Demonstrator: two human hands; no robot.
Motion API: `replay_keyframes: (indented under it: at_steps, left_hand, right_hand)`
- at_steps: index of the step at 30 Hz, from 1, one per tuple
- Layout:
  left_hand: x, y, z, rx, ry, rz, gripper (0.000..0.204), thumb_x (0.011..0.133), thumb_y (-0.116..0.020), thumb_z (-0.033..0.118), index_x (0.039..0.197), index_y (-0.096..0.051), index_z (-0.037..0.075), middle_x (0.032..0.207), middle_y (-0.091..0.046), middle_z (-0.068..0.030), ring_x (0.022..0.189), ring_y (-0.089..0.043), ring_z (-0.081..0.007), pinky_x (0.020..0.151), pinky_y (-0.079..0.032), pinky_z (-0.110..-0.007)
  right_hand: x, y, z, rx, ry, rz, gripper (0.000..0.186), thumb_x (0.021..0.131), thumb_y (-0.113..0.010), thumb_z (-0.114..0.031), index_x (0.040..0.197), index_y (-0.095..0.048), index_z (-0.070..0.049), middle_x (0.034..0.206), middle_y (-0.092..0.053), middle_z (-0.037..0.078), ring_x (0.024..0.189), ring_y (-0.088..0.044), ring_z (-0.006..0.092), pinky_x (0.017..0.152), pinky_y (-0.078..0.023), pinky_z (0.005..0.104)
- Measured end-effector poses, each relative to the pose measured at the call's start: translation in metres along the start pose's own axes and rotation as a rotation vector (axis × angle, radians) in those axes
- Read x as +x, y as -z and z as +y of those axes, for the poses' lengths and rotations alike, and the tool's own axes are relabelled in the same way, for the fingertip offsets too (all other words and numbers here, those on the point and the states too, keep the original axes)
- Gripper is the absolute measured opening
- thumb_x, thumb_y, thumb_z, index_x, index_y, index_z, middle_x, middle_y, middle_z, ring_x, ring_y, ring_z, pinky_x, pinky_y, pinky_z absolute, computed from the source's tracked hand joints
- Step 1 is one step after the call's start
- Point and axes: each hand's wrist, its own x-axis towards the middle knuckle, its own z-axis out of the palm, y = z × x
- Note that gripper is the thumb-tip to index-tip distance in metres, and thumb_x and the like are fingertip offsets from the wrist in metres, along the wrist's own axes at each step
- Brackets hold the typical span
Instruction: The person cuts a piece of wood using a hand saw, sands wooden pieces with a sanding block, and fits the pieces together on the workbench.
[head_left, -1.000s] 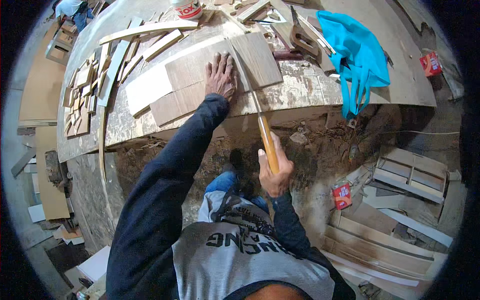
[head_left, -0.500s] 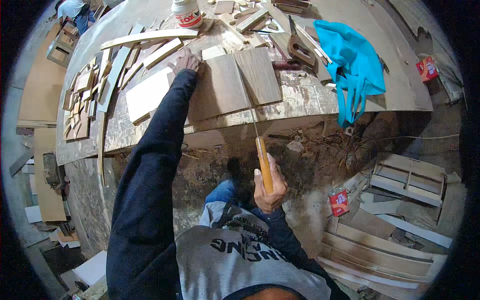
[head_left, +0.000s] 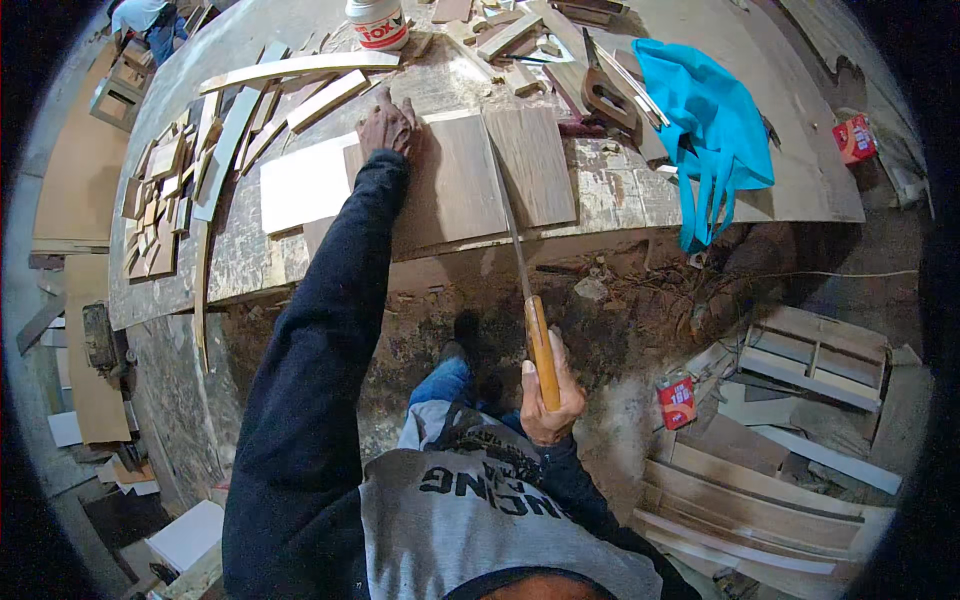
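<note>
My left hand [head_left: 390,128] lies open, fingers stretched out over the far edge of a brown board [head_left: 450,180], left of the saw. My right hand [head_left: 550,395] grips the orange wooden handle [head_left: 543,350] of a long, thin saw [head_left: 515,245]. Its blade reaches up to the boards along the line between the brown board and a second brown board [head_left: 540,165] on its right. A white board [head_left: 300,190] lies under or beside the brown board at the left, partly hidden by my forearm.
The worktable [head_left: 630,195] holds piled offcuts [head_left: 165,160], a white tub [head_left: 375,25], a hand tool [head_left: 600,90] and a turquoise bag [head_left: 710,110]. Wooden frames [head_left: 810,350] and a red can [head_left: 675,400] lie below right. A person [head_left: 150,25] works at upper left.
My left hand moved forward and left from the boards' middle to the far edge. My right hand pulled the saw back toward my body, and the boards shifted.
</note>
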Motion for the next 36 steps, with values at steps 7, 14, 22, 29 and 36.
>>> replay_keyframes:
  at_steps: [7, 14, 22, 29, 36]
  left_hand:
    - [0.006, 0.001, -0.002, 0.002, -0.093, 0.076, 0.050, 0.091, -0.045, 0.042, 0.126, -0.044, 0.006, 0.086, -0.067, -0.0185, 0.089, -0.064, -0.0325, 0.087, -0.039, -0.051]
    - [0.004, 0.003, -0.005, 0.110, -0.157, -0.009, 0.048, 0.091, -0.041, 0.047, 0.123, -0.051, 0.013, 0.084, -0.067, -0.0198, 0.086, -0.064, -0.0316, 0.082, -0.041, -0.050]
    - [0.006, -0.003, -0.001, 0.071, -0.149, -0.202, 0.052, 0.092, -0.039, 0.049, 0.122, -0.050, 0.008, 0.091, -0.066, -0.0227, 0.100, -0.060, -0.0358, 0.086, -0.044, -0.049]
    - [-0.020, 0.009, 0.005, -0.007, -0.138, -0.057, 0.052, 0.091, -0.043, 0.046, 0.122, -0.048, 0.005, 0.095, -0.065, -0.0245, 0.096, -0.061, -0.0381, 0.083, -0.048, -0.044]
    - [-0.035, 0.016, 0.008, -0.023, -0.117, -0.078, 0.051, 0.092, -0.045, 0.043, 0.125, -0.044, 0.004, 0.095, -0.062, -0.0266, 0.089, -0.062, -0.0390, 0.081, -0.050, -0.043]
  right_hand:
    - [-0.001, -0.007, -0.003, -0.008, 0.046, 0.089, 0.041, 0.082, -0.063, -0.004, 0.121, -0.055, 0.005, 0.104, -0.066, 0.019, 0.087, -0.066, 0.0207, 0.077, -0.050, 0.0284]
    - [0.004, -0.008, -0.013, 0.042, -0.048, 0.062, 0.041, 0.084, -0.058, -0.002, 0.124, -0.052, 0.006, 0.113, -0.062, 0.018, 0.102, -0.060, 0.0226, 0.089, -0.047, 0.0310]
    - [0.004, -0.004, -0.004, -0.045, 0.029, 0.097, 0.040, 0.084, -0.060, -0.004, 0.122, -0.054, 0.005, 0.110, -0.063, 0.019, 0.096, -0.063, 0.0218, 0.085, -0.048, 0.0309]
    - [-0.011, 0.004, -0.004, 0.001, -0.068, 0.083, 0.040, 0.083, -0.060, -0.005, 0.122, -0.055, 0.006, 0.111, -0.063, 0.017, 0.099, -0.061, 0.0224, 0.087, -0.047, 0.0308]
    - [-0.023, 0.011, 0.002, 0.013, -0.055, 0.112, 0.039, 0.083, -0.060, -0.004, 0.121, -0.056, 0.006, 0.109, -0.064, 0.017, 0.096, -0.061, 0.0210, 0.086, -0.047, 0.0307]
